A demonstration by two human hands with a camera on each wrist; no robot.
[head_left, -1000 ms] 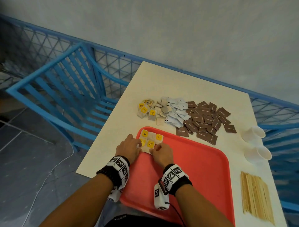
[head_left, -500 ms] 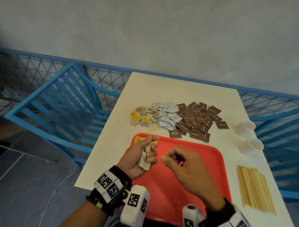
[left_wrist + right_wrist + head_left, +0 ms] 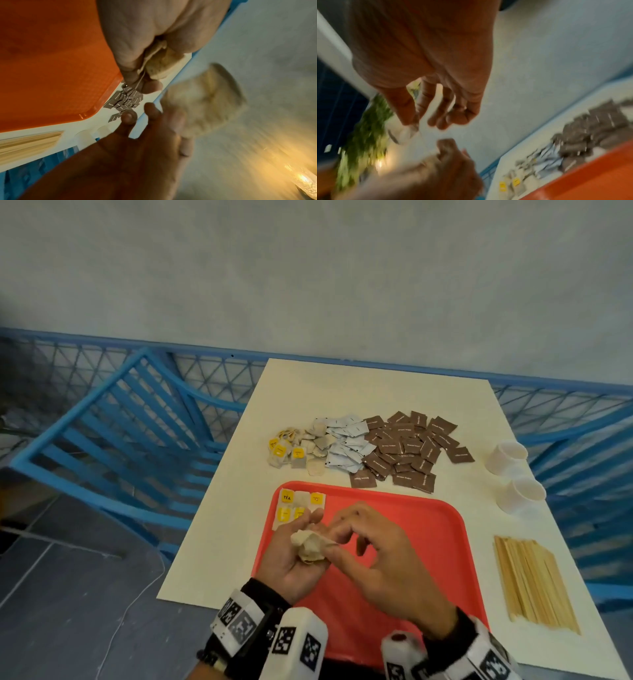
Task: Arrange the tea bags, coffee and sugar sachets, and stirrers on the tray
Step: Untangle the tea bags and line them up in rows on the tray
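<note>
Two hands meet over the near left of the tray (image 3: 428, 542). Left hand (image 3: 291, 556) palm up, grip cupped round a crumpled beige tea bag (image 3: 310, 546), soft papery pouch. Right hand (image 3: 383, 559) fingers curled, thumb and forefinger pinching the bag's thin edge or string; which, cannot tell. Left wrist view shows the same pinch, blurred.

Tray: red plastic, rounded corners, raised rim. Five tea bags (image 3: 299, 505) lie flat in its far left corner, yellow square tags up.

Beyond the tray on the table (image 3: 342, 392), matte cream top: loose tea bag pile (image 3: 294, 451), pale blue-white sachets (image 3: 346, 446), brown sachets (image 3: 407, 451), touching in one band. Right side: two white cups (image 3: 513, 470) on their sides; wooden stirrers (image 3: 534, 577), flat thin sticks, bundled.

Blue slatted chair (image 3: 113, 433) left, blue mesh railing, grey wall, dark floor tiles.
</note>
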